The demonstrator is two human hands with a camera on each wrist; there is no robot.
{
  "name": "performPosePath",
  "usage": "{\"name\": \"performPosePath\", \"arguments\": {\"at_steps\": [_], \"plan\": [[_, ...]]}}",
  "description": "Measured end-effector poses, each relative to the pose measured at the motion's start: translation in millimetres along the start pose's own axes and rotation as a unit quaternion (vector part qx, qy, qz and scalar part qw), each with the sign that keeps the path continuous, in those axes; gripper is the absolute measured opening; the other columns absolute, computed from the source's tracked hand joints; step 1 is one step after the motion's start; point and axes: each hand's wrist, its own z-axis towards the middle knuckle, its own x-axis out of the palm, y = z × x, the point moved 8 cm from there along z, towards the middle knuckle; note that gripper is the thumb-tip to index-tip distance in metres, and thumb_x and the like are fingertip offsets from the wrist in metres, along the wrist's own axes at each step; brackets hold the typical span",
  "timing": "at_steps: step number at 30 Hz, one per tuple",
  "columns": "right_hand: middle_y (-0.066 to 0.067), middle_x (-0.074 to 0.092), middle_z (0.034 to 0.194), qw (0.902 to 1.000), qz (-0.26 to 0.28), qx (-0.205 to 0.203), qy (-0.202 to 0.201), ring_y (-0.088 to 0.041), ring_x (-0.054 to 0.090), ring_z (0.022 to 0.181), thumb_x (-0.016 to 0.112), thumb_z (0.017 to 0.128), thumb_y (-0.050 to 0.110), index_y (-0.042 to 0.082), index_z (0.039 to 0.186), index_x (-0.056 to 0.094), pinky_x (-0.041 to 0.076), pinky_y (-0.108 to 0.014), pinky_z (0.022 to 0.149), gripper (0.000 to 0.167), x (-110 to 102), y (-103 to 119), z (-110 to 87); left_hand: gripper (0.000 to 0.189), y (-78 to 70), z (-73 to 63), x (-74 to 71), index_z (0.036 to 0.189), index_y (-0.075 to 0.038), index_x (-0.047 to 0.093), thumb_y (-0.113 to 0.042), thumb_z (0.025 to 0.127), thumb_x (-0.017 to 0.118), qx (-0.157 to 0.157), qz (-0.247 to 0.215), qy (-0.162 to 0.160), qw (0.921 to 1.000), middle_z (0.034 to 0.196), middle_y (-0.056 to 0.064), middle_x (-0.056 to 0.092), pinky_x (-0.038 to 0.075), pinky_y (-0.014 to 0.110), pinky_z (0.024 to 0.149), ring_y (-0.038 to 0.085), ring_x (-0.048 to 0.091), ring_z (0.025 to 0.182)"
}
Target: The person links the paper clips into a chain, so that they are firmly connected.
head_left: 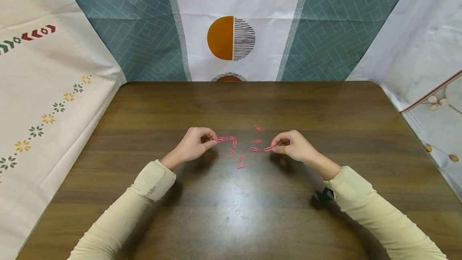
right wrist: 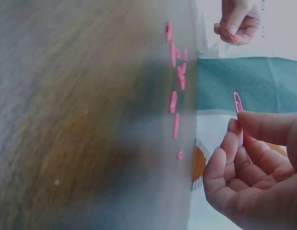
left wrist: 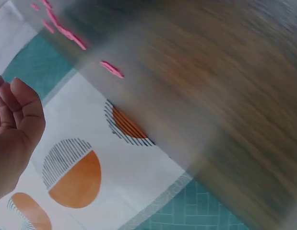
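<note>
My right hand (head_left: 294, 145) pinches a pink paper clip (right wrist: 238, 101) between thumb and forefinger; its looped end sticks out past the fingertips. Opposite it, on the left, my left hand (head_left: 195, 144) pinches another pink paper clip (head_left: 219, 141) at thumb and fingertips. That second clip also shows small and pink in the right wrist view. Several more pink paper clips (head_left: 255, 149) lie scattered on the table between the two hands, a few of them close by the left fingertips. In the left wrist view the left fingertips are partly cut off by the frame edge.
The brown wooden table (head_left: 231, 212) ends at a patterned cloth (head_left: 144, 31) hung behind it. White cloths hang along both sides. A dark device (head_left: 322, 196) sits under the right wrist, by the cuff of the sleeve (head_left: 355, 189).
</note>
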Motion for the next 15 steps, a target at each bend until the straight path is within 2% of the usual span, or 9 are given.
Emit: {"name": "performPosePath", "arguments": {"at_steps": [3,9,15], "plan": [[-0.015,0.06,0.077,0.9994,0.033,0.005,0.004,-0.017,0.052,0.066,0.064,0.08,0.0,-0.005,0.084,0.064,0.045,-0.027,0.061,0.006,0.3,1.8,-1.8,0.008,-6.3,0.4,0.6,0.076,-0.004,0.062,0.003,0.08,0.064,0.007,-0.005,-0.005,0.9999,0.068,0.0,0.057,0.043,0.03,0.057,0.013,0.05,0.062],[-0.023,0.06,0.083,0.9964,0.082,0.02,0.005,-0.024,0.055,0.068,0.063,0.082,0.0,-0.007,0.087,0.062,0.048,-0.033,0.063,0.009,3.1,3.3,-3.6,0.006,-18.6,1.4,1.1,0.079,-0.003,0.062,0.002,0.081,0.064,0.026,-0.001,-0.017,0.9995,0.071,0.0,0.058,0.041,0.027,0.056,0.013,0.048,0.062],[-0.02,0.062,0.082,0.9943,0.106,0.014,0.0,-0.023,0.056,0.067,0.065,0.081,0.001,-0.008,0.089,0.063,0.05,-0.034,0.063,0.013,6.9,8.3,-3.1,0.006,-23.0,2.8,4.0,0.081,-0.002,0.062,0.004,0.08,0.063,0.044,-0.02,-0.025,0.9985,0.072,0.006,0.062,0.044,0.027,0.057,0.012,0.051,0.062]]}}
